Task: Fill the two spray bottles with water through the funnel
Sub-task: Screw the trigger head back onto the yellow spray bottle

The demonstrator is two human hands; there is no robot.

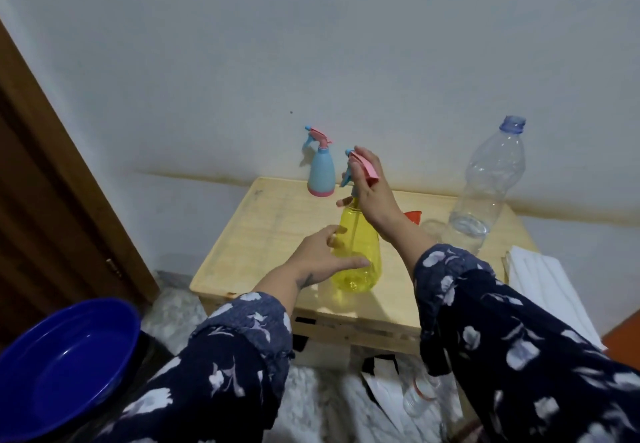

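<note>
A yellow spray bottle (358, 252) stands upright near the middle of the small wooden table (256, 235). My right hand (370, 193) grips its pink and blue spray head (363, 165) from above. My left hand (322, 255) lies against the bottle's left side with relaxed fingers and the thumb across its front. A light blue spray bottle (321, 172) with its spray head on stands at the table's back edge by the wall. An orange funnel (414, 217) peeks out behind my right wrist. A large clear plastic water bottle (485, 183), uncapped and nearly empty, stands at the right.
A dark blue basin (65, 370) holding water sits low at the left. A folded white cloth (543, 283) lies on the table's right edge. A small clear bottle (419, 397) lies on the floor under the table. A brown door (52, 200) is at the left.
</note>
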